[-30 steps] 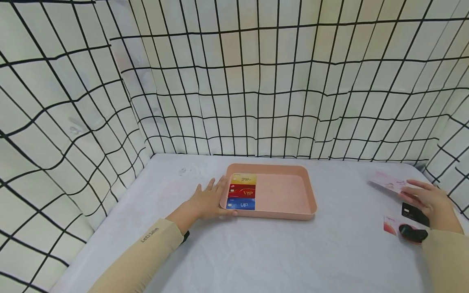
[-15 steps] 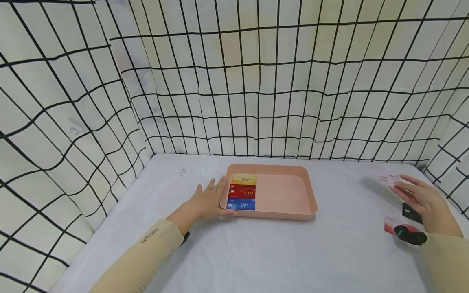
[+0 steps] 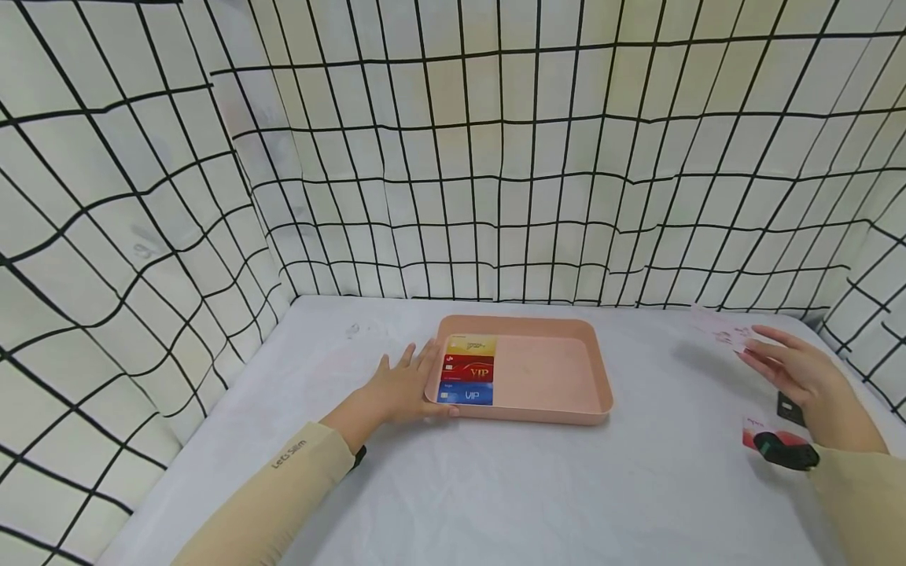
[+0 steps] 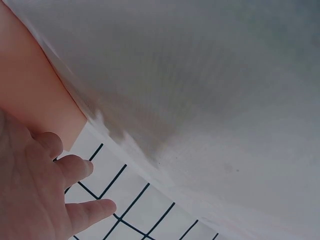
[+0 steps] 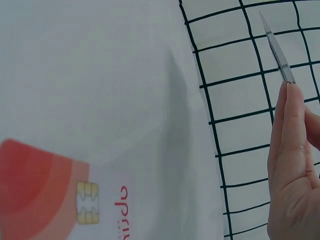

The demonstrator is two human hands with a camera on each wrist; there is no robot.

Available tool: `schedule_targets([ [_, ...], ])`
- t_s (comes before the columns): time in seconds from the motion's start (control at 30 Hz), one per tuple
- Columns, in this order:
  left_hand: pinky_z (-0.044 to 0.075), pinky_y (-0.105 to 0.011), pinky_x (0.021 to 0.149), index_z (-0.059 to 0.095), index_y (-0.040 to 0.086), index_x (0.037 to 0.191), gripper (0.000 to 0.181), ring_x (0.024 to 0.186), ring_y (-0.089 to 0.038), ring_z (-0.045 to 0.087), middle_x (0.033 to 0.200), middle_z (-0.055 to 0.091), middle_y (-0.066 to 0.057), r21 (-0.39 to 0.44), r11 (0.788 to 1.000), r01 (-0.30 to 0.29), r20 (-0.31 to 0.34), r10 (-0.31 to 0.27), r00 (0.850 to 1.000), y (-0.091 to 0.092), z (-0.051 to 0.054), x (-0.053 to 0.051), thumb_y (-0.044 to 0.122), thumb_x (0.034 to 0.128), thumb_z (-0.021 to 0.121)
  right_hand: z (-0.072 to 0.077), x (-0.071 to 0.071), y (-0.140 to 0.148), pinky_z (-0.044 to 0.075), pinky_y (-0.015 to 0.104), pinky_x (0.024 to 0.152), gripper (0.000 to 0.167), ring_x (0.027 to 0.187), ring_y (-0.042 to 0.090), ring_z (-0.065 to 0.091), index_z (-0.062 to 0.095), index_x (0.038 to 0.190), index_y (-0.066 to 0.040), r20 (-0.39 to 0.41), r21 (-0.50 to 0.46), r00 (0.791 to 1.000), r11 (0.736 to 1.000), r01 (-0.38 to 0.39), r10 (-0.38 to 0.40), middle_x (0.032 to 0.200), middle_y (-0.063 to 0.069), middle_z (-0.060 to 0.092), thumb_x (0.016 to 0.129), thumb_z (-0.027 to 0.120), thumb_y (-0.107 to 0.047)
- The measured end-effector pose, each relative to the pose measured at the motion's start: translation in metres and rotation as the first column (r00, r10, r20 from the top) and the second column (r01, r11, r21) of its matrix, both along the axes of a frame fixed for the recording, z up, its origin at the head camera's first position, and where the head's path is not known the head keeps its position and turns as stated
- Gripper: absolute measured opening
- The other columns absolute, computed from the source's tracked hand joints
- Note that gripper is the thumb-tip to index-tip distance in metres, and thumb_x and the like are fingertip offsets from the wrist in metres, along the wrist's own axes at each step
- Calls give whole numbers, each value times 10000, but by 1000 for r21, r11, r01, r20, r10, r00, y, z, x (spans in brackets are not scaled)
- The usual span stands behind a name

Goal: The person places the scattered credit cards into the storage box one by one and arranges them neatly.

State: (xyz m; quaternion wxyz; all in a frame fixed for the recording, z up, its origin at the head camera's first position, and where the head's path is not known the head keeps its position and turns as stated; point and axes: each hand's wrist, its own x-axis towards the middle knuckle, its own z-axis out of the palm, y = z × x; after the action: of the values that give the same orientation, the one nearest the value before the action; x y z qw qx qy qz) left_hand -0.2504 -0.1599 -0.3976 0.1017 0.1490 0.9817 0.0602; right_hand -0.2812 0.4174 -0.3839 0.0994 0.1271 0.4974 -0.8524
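Note:
At the right of the head view my right hand (image 3: 803, 377) pinches a pale pink card (image 3: 723, 330) by its near end, lifted off the table with a shadow below. The right wrist view shows that card (image 5: 276, 50) nearly edge-on at the fingertips. My left hand (image 3: 403, 391) rests with spread fingers against the left side of a pink tray (image 3: 603, 385). Inside the tray, along its left end, lie a yellow card (image 3: 470, 346), a red card (image 3: 467, 369) and a blue card (image 3: 465, 394) in a column. In the left wrist view the left hand (image 4: 35, 185) touches the tray wall (image 4: 40, 85).
Under the right wrist lie a black card (image 3: 790, 409) and a white-and-red chip card (image 3: 752, 432), both partly covered. A white cloth covers the table (image 3: 566, 495). White walls with a black grid (image 3: 495, 157) stand behind and at both sides.
My right hand has moved left and slightly away with the pink card, raising it further from the table. The left hand and the tray have stayed in place.

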Motion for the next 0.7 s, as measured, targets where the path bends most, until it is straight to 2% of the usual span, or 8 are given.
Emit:
schedule_targets([
  [0.23,115,-733,1154,92,94,1657,1199,1547,-416,116,1709,143,-108,2,1000,-3,1,3,1000,0,1,0,739,825,666,7,-3,-18,596,303,833,305,836,152,726,779,899,-203,-57,34,997,998,-55,57,887,1,684,1002,615,32],
  [0.53,114,-733,1153,85,102,1659,1203,1546,-419,114,1709,141,-106,5,1000,-4,-4,4,1000,0,-1,0,740,822,668,19,-3,-41,594,293,834,287,864,142,717,737,949,-231,-82,102,989,988,-115,123,931,-11,682,1013,606,15],
  [0.7,121,-736,1150,91,88,1656,1203,1544,-424,118,1708,141,-112,5,1000,2,-5,-2,1000,0,0,0,741,825,664,21,-4,-53,597,301,826,309,871,153,720,748,952,-221,-109,91,982,985,-145,155,946,2,685,1014,589,37],
])
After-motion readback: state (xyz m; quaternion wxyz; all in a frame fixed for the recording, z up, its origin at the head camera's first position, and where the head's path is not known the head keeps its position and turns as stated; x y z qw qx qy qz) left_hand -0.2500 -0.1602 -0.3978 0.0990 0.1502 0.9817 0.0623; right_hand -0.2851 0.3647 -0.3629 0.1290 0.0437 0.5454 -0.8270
